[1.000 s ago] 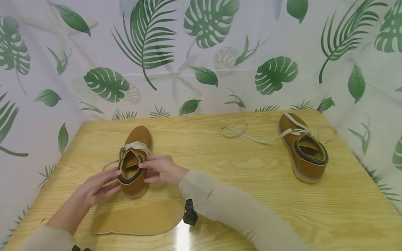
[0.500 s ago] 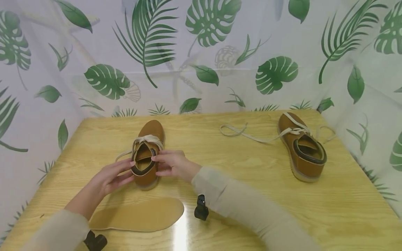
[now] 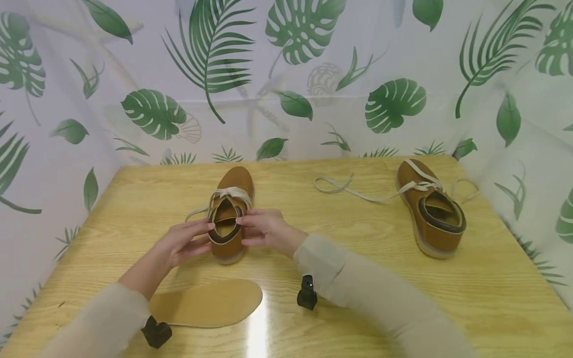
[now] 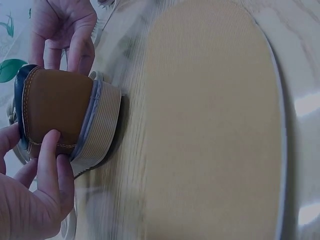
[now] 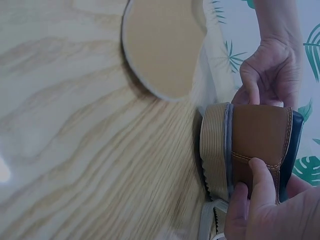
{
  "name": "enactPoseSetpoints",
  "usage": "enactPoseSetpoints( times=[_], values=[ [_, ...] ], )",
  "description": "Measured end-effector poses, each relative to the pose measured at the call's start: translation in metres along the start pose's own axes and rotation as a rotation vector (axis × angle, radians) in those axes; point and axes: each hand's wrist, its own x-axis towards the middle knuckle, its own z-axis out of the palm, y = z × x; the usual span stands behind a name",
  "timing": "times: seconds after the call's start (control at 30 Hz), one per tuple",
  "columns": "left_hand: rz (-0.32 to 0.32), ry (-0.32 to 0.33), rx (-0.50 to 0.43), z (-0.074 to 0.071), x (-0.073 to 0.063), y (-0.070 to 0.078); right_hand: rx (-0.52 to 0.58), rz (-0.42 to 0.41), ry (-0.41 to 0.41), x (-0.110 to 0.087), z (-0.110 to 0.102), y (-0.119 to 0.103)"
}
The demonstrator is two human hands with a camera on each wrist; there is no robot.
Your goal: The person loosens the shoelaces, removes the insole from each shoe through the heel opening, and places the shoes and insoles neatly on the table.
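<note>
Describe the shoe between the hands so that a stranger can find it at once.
On the wooden table, left of centre, find the flat tan insole. Just beyond it is a brown shoe. Unlike the similar shoe farther right, this one is held by the left hand and the right hand.

Fingers (image 3: 255, 220) around one brown shoe (image 3: 226, 211)

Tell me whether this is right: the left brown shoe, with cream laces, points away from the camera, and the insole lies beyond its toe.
Wrong place for the insole: it lies nearer the camera, behind the heel of the left brown shoe, as the head view shows. The rest holds.
</note>
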Motion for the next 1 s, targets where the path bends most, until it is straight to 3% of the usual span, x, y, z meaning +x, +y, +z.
enactPoseSetpoints(
  times=[0.33,1.0],
  values=[
    [0.030,0.008,0.025,0.024,0.010,0.000,0.013,-0.007,0.047,-0.003,-0.020,-0.005],
    [0.056,-0.031,0.219,0.054,0.016,0.000,0.011,-0.067,0.108,-0.023,-0.040,0.002]
  ],
)
